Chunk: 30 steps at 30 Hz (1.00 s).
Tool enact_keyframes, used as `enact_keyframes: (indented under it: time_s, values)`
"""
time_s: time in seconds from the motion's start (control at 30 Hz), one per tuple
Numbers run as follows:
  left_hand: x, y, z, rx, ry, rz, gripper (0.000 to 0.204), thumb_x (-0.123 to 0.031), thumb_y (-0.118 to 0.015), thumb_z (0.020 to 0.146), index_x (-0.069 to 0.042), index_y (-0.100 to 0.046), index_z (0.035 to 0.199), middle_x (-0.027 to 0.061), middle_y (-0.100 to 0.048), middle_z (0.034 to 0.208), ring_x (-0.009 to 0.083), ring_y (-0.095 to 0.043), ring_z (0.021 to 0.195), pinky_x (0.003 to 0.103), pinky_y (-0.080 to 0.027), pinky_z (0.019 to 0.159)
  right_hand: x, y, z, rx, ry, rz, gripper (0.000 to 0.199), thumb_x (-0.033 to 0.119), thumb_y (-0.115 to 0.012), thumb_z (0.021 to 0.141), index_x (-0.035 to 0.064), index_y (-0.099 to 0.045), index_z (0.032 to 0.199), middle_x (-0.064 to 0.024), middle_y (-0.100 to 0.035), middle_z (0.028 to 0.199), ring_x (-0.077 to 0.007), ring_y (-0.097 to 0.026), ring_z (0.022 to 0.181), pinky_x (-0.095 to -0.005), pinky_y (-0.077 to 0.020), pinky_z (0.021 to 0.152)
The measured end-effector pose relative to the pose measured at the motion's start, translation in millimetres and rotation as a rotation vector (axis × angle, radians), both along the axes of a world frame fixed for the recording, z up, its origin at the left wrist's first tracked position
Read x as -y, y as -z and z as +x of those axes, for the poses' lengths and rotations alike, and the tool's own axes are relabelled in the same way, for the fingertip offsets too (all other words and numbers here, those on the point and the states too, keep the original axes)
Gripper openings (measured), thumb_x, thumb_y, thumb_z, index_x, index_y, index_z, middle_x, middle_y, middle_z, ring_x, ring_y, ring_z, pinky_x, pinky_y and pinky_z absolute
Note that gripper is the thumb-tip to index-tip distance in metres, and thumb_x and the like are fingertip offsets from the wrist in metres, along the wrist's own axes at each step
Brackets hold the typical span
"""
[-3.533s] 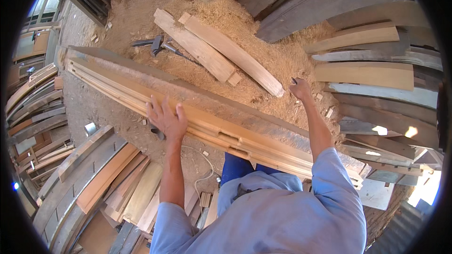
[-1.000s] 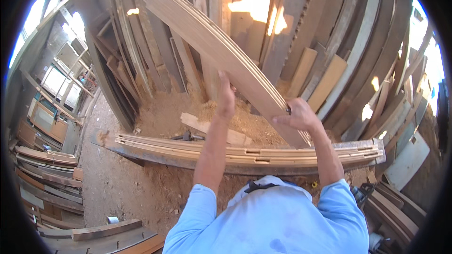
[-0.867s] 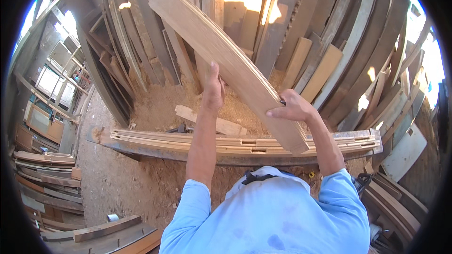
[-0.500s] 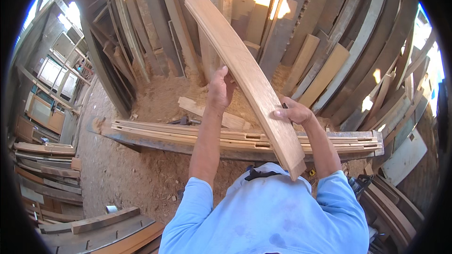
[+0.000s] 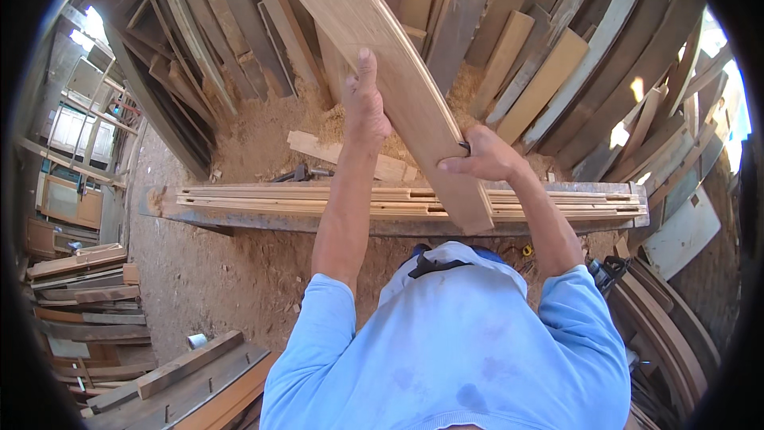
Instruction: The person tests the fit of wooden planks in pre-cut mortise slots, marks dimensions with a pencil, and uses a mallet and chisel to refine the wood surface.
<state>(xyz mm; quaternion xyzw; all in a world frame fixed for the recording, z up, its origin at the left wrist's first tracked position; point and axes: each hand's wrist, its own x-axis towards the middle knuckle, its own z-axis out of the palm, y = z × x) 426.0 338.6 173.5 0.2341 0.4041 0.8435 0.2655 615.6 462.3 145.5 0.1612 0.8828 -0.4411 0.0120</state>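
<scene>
A long, pale wooden board [image 5: 398,80] slants up from above the bench toward the top of the view, its far end out of frame. My left hand [image 5: 366,107] grips its left edge, thumb on the broad face and fingers mostly hidden behind. Near the lower end, my right hand [image 5: 492,158] is closed round the right edge, thumb on the face. A small dark tip [image 5: 465,145] shows between that hand and the board, too small to name. Several grooved wooden strips [image 5: 263,201] lie side by side under the board on the narrow bench [image 5: 157,201].
Many planks [image 5: 549,87] lean upright beyond the bench. Behind it, a dark metal tool [image 5: 299,173] lies beside a loose board [image 5: 382,164] on sawdust. Stacked timber [image 5: 87,295] stands at left, more curved pieces [image 5: 664,326] at right. A small yellow object [image 5: 527,251] is near the bench.
The board has been turned so its other edge shows, and raised closer to me. My left hand has moved up with it, its thumb now lying along the face.
</scene>
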Motion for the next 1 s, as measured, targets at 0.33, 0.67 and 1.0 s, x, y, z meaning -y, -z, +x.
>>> enact_keyframes:
  time_s: [0.33,0.67,1.0]
  values:
    - [6.7,25.2,32.0,-0.345,-0.052,-0.036,0.053,-0.049,-0.066,0.097,-0.001,-0.059,0.120,0.0016,-0.066,0.104,0.0068,-0.057,0.095,0.024,-0.047,0.081,39.0,33.4,10.6,-0.033,0.122,0.080,0.049,0.034,-0.084,0.078,-0.0035,-0.071,0.107,-0.0238,-0.073,0.094,-0.0390,-0.070,0.091,-0.0455,-0.0533,0.080]
    - [1.1,34.6,36.8,-0.448,-0.042,-0.024,0.050,-0.047,-0.065,0.098,-0.002,-0.057,0.118,-0.0050,-0.058,0.086,0.0019,-0.049,0.076,0.020,-0.041,0.065,39.8,76.9,14.4,-0.044,0.226,0.077,0.047,0.032,-0.082,0.080,-0.0023,-0.070,0.110,-0.0233,-0.073,0.099,-0.0355,-0.070,0.096,-0.0436,-0.0529,0.083]
    - [19.6,64.2,75.4,-0.530,0.073,-0.132,0.055,-0.044,-0.072,0.094,-0.002,-0.053,0.123,-0.0001,-0.061,0.096,0.0051,-0.054,0.083,0.022,-0.045,0.071,42.5,101.9,42.4,-0.074,0.176,0.040,0.042,0.031,-0.082,0.079,0.0048,-0.072,0.110,-0.0203,-0.073,0.098,-0.0383,-0.070,0.093,-0.0454,-0.0522,0.083]
